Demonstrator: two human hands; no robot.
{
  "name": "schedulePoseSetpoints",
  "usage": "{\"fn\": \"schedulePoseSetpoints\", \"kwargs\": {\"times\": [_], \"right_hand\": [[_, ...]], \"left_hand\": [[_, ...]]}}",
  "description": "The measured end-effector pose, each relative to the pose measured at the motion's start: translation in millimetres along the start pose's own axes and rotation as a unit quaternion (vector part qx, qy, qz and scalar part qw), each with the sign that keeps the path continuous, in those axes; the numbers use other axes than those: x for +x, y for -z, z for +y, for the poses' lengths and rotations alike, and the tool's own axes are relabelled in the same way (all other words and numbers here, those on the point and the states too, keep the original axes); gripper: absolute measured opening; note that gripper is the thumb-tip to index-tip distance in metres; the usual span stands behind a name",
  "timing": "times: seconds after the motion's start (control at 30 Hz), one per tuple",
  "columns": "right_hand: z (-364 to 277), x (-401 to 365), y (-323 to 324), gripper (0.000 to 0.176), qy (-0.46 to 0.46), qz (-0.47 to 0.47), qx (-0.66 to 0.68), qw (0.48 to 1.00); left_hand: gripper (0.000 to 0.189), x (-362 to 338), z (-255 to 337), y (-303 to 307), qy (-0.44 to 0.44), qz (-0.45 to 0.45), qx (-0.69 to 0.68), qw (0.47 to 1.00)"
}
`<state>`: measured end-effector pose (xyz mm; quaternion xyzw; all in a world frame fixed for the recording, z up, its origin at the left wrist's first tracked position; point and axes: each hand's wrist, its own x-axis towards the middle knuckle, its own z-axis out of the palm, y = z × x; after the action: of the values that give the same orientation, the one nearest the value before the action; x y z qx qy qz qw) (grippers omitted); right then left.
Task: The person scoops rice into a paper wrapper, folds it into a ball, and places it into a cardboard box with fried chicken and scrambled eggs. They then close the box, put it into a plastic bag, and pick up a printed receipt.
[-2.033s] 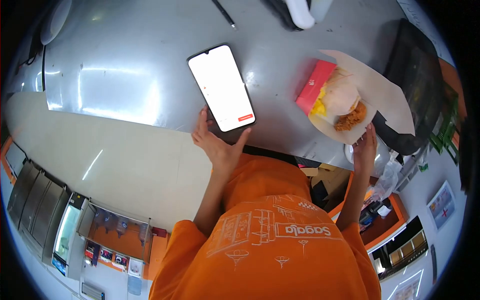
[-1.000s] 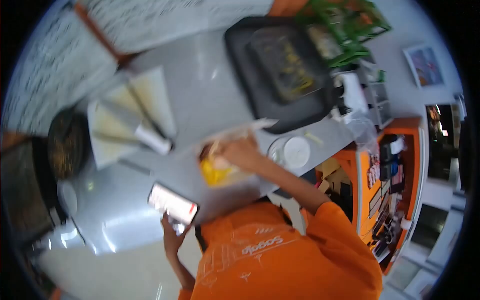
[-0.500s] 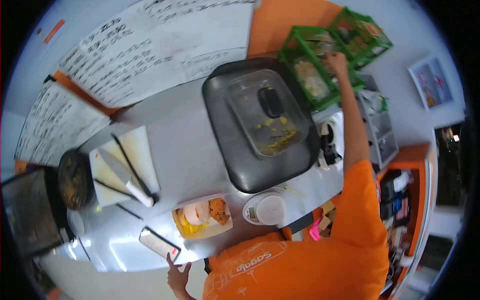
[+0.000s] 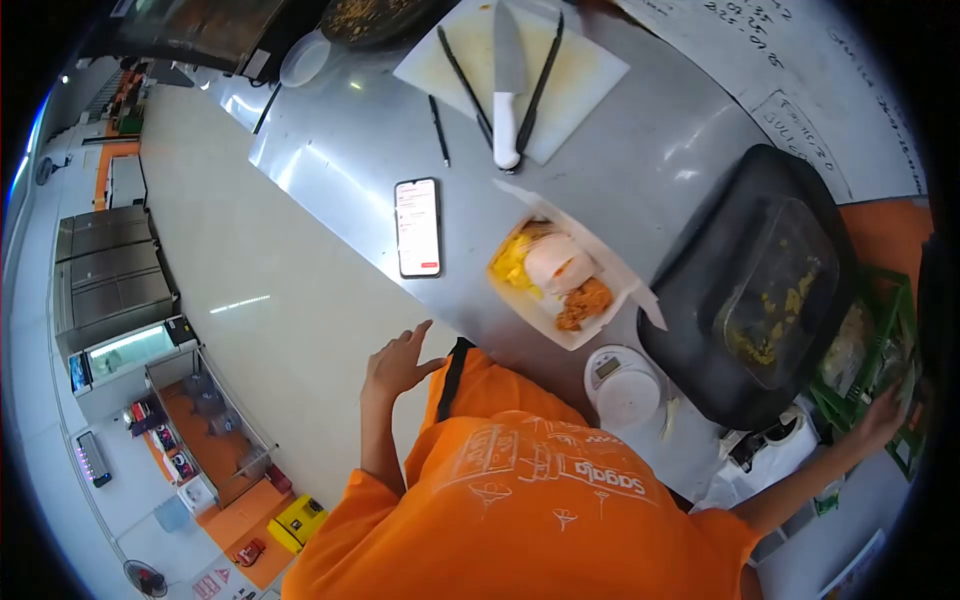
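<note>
My left hand (image 4: 402, 362) hangs open in front of the table's edge, thumb and fingers apart and nothing in them. Beyond it, a phone (image 4: 418, 228) with a lit white screen lies on the steel table. At the far right, my right hand (image 4: 882, 415) is by the green baskets (image 4: 895, 300), its fingers closed on what looks like a see-through plastic packet (image 4: 908, 388), blurred near the image edge. An open paper food box (image 4: 628, 285) holds fried chicken (image 4: 585, 303), yellow food (image 4: 514, 263) and a pale pink-topped mound (image 4: 556, 262).
A white kitchen scale (image 4: 625, 388) stands beside the box. A large black pan (image 4: 700, 290) has a clear lid on it. Farther back, a knife (image 4: 507, 85) and black tongs (image 4: 545, 80) rest on a white cutting board (image 4: 590, 75). A black pen (image 4: 439, 130) lies near the phone.
The view has swung left and turned. My left hand has come away from the phone's screen. My right hand has drawn back from inside the green basket, apparently with the packet.
</note>
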<state>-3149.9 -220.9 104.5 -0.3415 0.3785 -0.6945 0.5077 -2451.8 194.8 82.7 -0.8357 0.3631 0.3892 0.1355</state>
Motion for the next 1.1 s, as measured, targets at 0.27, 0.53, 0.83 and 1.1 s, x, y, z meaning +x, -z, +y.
{"fn": "schedulePoseSetpoints", "kwargs": {"times": [0.27, 0.53, 0.83, 1.1], "right_hand": [[101.1, -317.3, -214.4, 0.05, -0.395, -0.07, 0.29, 0.869], [269.5, -423.5, -409.6, 0.014, -0.102, -0.117, -0.403, 0.902], [348.9, -422.3, -453.7, 0.014, 0.184, -0.102, -0.693, 0.69], [336.9, -407.8, -447.9, 0.015, 0.151, -0.051, -0.727, 0.668]], "left_hand": [[0.065, 28.4, -73.4, -17.2, -0.03, 0.017, 0.017, 0.999], [0.062, 72.3, -132.2, 22.4, -0.145, 0.035, 0.024, 0.989], [0.064, 102.4, -189.5, 36.6, -0.174, 0.004, 0.068, 0.982], [0.062, 121.2, -202.9, 50.2, -0.215, 0.025, 0.074, 0.974]]}}
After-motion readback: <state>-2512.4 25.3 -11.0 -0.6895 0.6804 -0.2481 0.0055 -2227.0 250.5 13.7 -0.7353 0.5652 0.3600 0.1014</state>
